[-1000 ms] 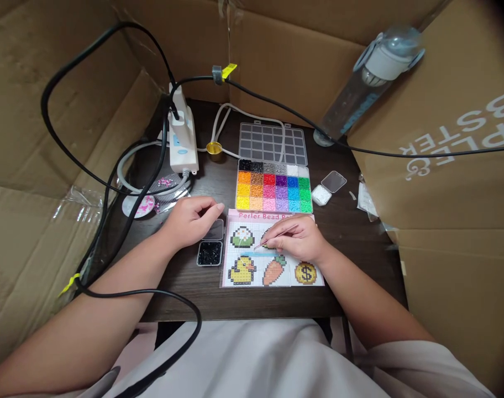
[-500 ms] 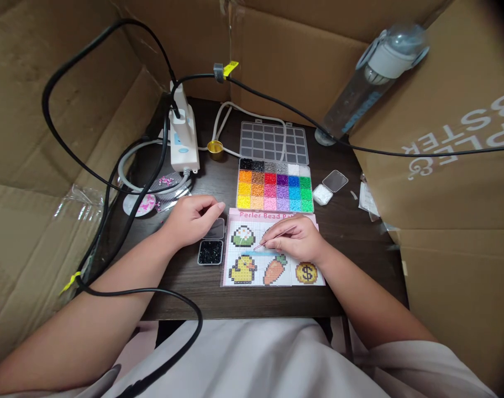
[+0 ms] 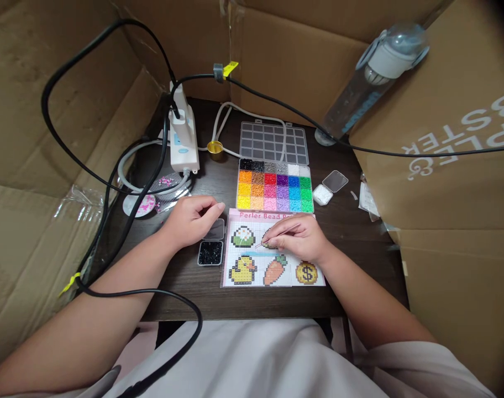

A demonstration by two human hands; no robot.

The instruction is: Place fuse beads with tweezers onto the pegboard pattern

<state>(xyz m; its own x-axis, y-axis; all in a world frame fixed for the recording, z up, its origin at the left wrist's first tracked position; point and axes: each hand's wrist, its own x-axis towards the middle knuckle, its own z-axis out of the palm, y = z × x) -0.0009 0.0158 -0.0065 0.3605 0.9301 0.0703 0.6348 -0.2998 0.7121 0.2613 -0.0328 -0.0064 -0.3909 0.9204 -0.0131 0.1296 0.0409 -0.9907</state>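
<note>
Over the far middle of the pattern sheet (image 3: 234, 213), pinching thin tweezers (image 3: 290, 228) between thumb and fingertips of the right hand (image 3: 297, 239), with hardly any gap at the grip. Tips aimed left and slightly near, close above or on the sheet; contact not certain. Any bead between the tips: too small to tell. Judged as fine tweezer work in hand; judged to call for a light, even squeeze and small wrist shifts in any further move.

On the left side, curled fingers on the left hand (image 3: 189, 222), thumb lying close along the forefinger. Nothing seen in the grip; cannot tell of anything hidden in the curl. Just beside, open black-bead box (image 3: 210, 264), left of the sheet.

Printed on the sheet: duck (image 3: 242, 271) at near left, carrot (image 3: 274, 271) at near middle, coin (image 3: 306, 273) at near right. Partly covered by the right hand at the far side.

Beyond the sheet, bead tray (image 3: 237, 193) with colours sorted by compartment, clear lid (image 3: 252, 149) folded back to the far side. Right of the tray, small white-bead box (image 3: 315, 199), open. Farther off, gold-coloured cup (image 3: 214, 148) beside the power strip (image 3: 183, 152) at left, and tilted bottle (image 3: 353, 110) at far right.
</note>
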